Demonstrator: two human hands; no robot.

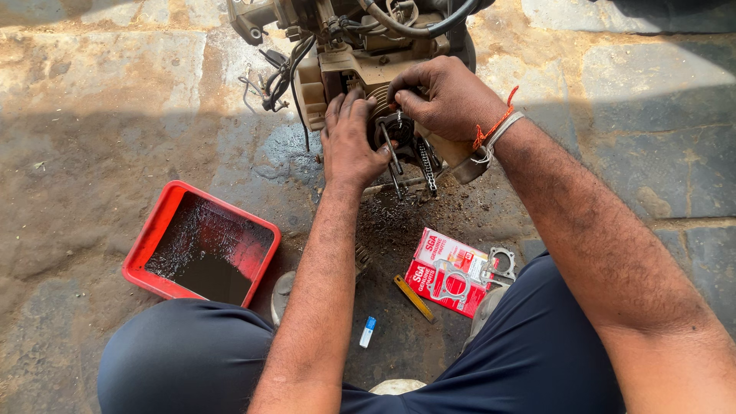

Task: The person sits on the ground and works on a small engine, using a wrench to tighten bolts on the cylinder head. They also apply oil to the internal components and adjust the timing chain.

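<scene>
A greasy small engine (360, 46) sits on the stone floor at the top of the head view, with black hoses and wires hanging off it. My left hand (349, 142) presses flat against its open front, fingers spread beside long studs and a timing chain (426, 165). My right hand (445, 96) is closed on a small metal part at the top of that opening; the part itself is mostly hidden by my fingers. An orange thread and a metal bangle circle my right wrist.
A red tray (157, 230) of dark oil stands at the left near my knee. A red-and-white gasket packet (445, 268) with metal gaskets, a yellow strip (414, 297) and a small blue-and-white tube (368, 332) lie on the oily floor between my legs.
</scene>
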